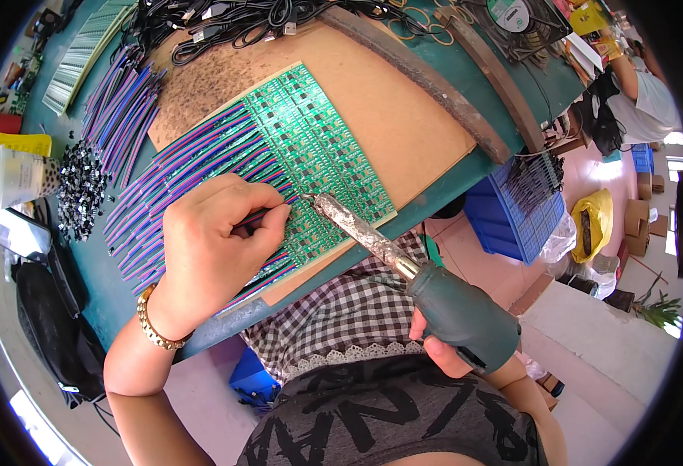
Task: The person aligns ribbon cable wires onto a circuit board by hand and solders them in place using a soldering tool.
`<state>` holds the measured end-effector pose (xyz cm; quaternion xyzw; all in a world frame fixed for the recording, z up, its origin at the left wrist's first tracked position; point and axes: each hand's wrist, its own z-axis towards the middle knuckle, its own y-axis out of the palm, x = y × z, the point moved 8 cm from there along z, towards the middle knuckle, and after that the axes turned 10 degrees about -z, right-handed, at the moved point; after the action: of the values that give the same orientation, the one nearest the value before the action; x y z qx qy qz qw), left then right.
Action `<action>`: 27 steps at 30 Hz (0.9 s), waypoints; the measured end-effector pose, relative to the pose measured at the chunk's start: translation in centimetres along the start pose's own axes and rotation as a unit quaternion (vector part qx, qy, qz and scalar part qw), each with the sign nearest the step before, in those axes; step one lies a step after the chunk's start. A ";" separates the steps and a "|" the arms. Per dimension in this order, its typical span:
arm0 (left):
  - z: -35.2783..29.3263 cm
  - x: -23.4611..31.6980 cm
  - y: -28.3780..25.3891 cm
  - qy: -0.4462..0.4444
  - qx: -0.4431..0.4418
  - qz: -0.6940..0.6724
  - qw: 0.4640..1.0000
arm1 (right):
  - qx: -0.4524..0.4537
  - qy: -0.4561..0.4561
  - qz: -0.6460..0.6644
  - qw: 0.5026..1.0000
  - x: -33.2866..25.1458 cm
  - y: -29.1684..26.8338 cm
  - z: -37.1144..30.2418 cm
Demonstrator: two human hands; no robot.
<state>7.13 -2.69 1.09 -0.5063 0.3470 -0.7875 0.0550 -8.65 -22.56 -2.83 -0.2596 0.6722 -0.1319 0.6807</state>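
Observation:
A green panel of small circuit boards lies at a slant on a brown board, with rows of multicoloured wires fanning from it to the left. My left hand, with a gold bracelet at the wrist, is pinched over the wires near the panel's middle. A wire end seems to be between the thumb and index finger, mostly hidden by them. Wrapped round the dark green handle of a soldering iron is my right hand, largely hidden behind it. The iron's tip meets the panel just beside my left fingertips.
Loose wire bundles and a heap of small black parts lie at the left. Black cables, two metal bars and a fan stand at the far side. A blue crate is beyond the table's right edge.

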 end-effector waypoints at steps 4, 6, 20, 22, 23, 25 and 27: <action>0.0 0.0 0.0 0.002 -0.002 0.002 1.000 | -0.004 0.006 -0.007 1.000 0.0 -0.1 -0.2; 0.0 0.0 0.0 -0.002 -0.002 -0.001 1.000 | -0.042 0.029 0.006 0.999 0.4 0.4 -0.4; 0.1 -0.1 0.1 0.001 -0.006 -0.017 1.000 | 0.046 0.035 -0.051 0.997 0.9 -4.1 -1.4; 0.0 0.0 -0.1 -0.008 -0.006 -0.006 1.000 | 0.094 0.002 -0.089 0.992 1.3 -5.9 -2.1; 0.1 0.1 -0.2 -0.007 -0.017 -0.016 1.000 | 0.140 0.026 -0.020 0.990 2.0 -6.8 -2.8; 0.3 0.3 -0.8 0.005 -0.049 -0.027 0.998 | 0.182 0.068 0.005 0.981 2.8 -7.5 -3.9; 1.0 -0.5 -3.7 -0.001 0.001 0.068 0.998 | 0.225 0.064 0.032 0.972 2.6 -8.2 -4.7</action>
<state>9.15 -0.17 3.20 -0.4825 0.3799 -0.7815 0.1098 -11.71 -31.57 -0.51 -0.0693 0.6751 -0.2745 0.6813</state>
